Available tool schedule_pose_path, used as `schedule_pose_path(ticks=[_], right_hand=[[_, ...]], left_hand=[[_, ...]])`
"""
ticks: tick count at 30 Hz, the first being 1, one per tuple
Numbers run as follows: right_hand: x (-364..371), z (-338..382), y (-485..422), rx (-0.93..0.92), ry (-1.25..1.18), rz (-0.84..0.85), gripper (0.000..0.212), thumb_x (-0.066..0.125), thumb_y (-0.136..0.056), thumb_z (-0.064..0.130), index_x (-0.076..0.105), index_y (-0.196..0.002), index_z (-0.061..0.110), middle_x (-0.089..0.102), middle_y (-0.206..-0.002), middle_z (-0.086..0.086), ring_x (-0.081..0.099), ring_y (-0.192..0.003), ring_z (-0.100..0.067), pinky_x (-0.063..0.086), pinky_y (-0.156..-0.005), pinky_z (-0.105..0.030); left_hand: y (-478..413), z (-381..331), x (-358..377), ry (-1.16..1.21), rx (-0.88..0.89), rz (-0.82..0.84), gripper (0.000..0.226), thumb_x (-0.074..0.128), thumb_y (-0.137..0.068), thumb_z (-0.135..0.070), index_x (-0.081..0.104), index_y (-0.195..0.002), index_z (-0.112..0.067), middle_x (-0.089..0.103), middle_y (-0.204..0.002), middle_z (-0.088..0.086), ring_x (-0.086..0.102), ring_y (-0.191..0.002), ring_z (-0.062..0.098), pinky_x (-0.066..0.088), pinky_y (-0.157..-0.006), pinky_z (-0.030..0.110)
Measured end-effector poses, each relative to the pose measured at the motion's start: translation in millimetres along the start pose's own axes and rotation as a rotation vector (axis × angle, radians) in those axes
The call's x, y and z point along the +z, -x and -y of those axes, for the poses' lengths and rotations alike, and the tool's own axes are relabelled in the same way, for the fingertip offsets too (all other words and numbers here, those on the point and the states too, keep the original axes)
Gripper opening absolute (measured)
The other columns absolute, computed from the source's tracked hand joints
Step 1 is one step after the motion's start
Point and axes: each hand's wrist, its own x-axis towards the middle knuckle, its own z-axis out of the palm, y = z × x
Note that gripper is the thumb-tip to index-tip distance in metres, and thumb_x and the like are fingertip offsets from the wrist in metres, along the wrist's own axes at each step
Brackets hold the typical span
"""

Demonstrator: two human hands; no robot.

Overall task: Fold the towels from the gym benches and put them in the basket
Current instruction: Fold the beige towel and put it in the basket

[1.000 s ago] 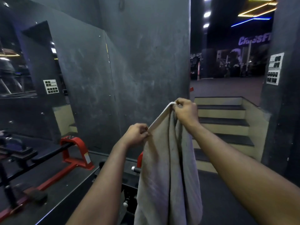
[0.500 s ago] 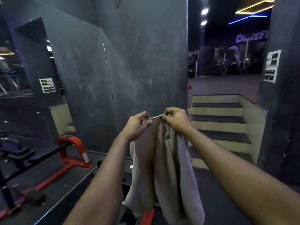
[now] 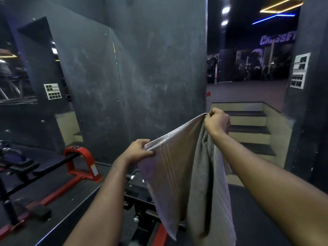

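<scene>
Grey wall [image 3: 150, 77] blocks ahead; open stairs [image 3: 248, 128] right, bench [image 3: 44, 167] left.

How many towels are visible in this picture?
1. The towel hangs in the air: the left hand grips one corner low, the right hand grips the other corner higher. More towels may lie outside the view.

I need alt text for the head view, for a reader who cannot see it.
The left hand and the higher right hand grip a beige towel by its top edge, and it hangs between the forearms. Behind it are a dark wall, a red-framed bench at left and steps at right.
</scene>
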Motion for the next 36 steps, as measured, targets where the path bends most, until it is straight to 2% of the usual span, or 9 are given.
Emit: schedule_pose_path(ticks=[6, 13, 16, 18, 21, 25, 29, 32, 36], right_hand=[[1, -17, -3, 0.083, 0.048, 0.039, 0.009, 0.059, -0.085, 0.015, 0.061, -0.076, 0.016, 0.061, -0.081, -0.006, 0.057, -0.076, -0.029, 0.039, -0.065, -0.028], [9, -36, -1, 0.231, 0.171, 0.296, 0.028, 0.07, -0.08, 0.019, 0.073, -0.105, 0.006, 0.071, -0.108, -0.017, 0.068, -0.097, -0.034, 0.056, -0.081, -0.032], [20, -33, 17, 0.165, 0.037, 0.493, 0.008, 0.083, -0.073, 0.019, 0.077, -0.074, 0.014, 0.073, -0.076, -0.008, 0.062, -0.058, -0.021, 0.055, -0.056, -0.029], [29, -31, 32, 0.107, -0.098, 0.619, 0.019, 0.084, -0.072, 0.013, 0.072, -0.058, 0.016, 0.069, -0.064, -0.005, 0.06, -0.053, -0.017, 0.057, -0.054, -0.034], [37, -22, 53, 0.001, -0.239, 0.698, 0.015, 0.078, -0.077, 0.006, 0.075, -0.066, 0.017, 0.075, -0.075, -0.009, 0.068, -0.067, -0.016, 0.062, -0.067, -0.039], [40, -6, 67, 0.001, -0.384, 0.824, 0.022, 0.06, -0.083, -0.002, 0.077, -0.08, 0.012, 0.074, -0.08, -0.013, 0.07, -0.074, -0.017, 0.057, -0.062, -0.027], [44, -1, 71, 0.009, -0.435, 0.945, 0.018, 0.065, -0.074, 0.004, 0.078, -0.086, 0.01, 0.075, -0.084, -0.014, 0.068, -0.079, -0.017, 0.056, -0.085, -0.037], [49, -6, 74, -0.073, -0.375, 0.85, 0.021, 0.086, -0.062, 0.022, 0.078, -0.08, 0.014, 0.077, -0.078, -0.006, 0.075, -0.079, -0.019, 0.061, -0.08, -0.037], [53, 0, 81, -0.053, -0.439, 0.812, 0.016, 0.088, -0.071, 0.014, 0.074, -0.074, 0.007, 0.074, -0.069, -0.013, 0.073, -0.065, -0.022, 0.059, -0.063, -0.032]], left_hand=[[2, -3, 0, 0.08, 0.015, -0.131, 0.047, 0.066, -0.086, -0.047, 0.04, -0.066, -0.014, 0.038, -0.062, -0.007, 0.036, -0.06, 0.009, 0.033, -0.058, 0.032], [-8, -17, -4, -0.036, -0.202, -0.513, 0.01, 0.067, -0.087, -0.017, 0.062, -0.083, -0.01, 0.065, -0.08, 0.006, 0.057, -0.079, 0.022, 0.036, -0.068, 0.024], [-19, -37, 2, -0.085, -0.188, -0.389, 0.012, 0.075, -0.081, -0.021, 0.068, -0.085, -0.012, 0.066, -0.081, 0.003, 0.055, -0.077, 0.015, 0.037, -0.069, 0.02], [-24, -51, 11, -0.062, -0.142, -0.325, 0.021, 0.08, -0.077, -0.021, 0.066, -0.091, -0.012, 0.063, -0.082, 0.001, 0.056, -0.078, 0.015, 0.037, -0.069, 0.019], [-25, -65, 24, -0.002, -0.067, -0.235, 0.03, 0.079, -0.078, -0.018, 0.059, -0.099, -0.014, 0.064, -0.082, 0.001, 0.058, -0.074, 0.013, 0.039, -0.064, 0.021], [-20, -68, 27, 0.028, 0.029, -0.16, 0.029, 0.075, -0.082, -0.014, 0.056, -0.105, -0.016, 0.069, -0.086, 0.002, 0.063, -0.078, 0.012, 0.043, -0.063, 0.018], [-12, -58, 15, 0.148, 0.023, -0.123, 0.026, 0.07, -0.088, -0.013, 0.056, -0.109, -0.019, 0.072, -0.093, 0.002, 0.068, -0.09, 0.012, 0.053, -0.079, 0.027], [-6, -55, 9, 0.243, 0.028, -0.069, 0.027, 0.064, -0.09, -0.006, 0.053, -0.109, -0.021, 0.075, -0.091, 0.002, 0.071, -0.09, 0.014, 0.055, -0.084, 0.032], [0, -58, 11, 0.25, 0.061, -0.166, 0.028, 0.064, -0.087, 0.0, 0.052, -0.106, -0.016, 0.075, -0.084, 0.004, 0.072, -0.08, 0.011, 0.054, -0.071, 0.024]])
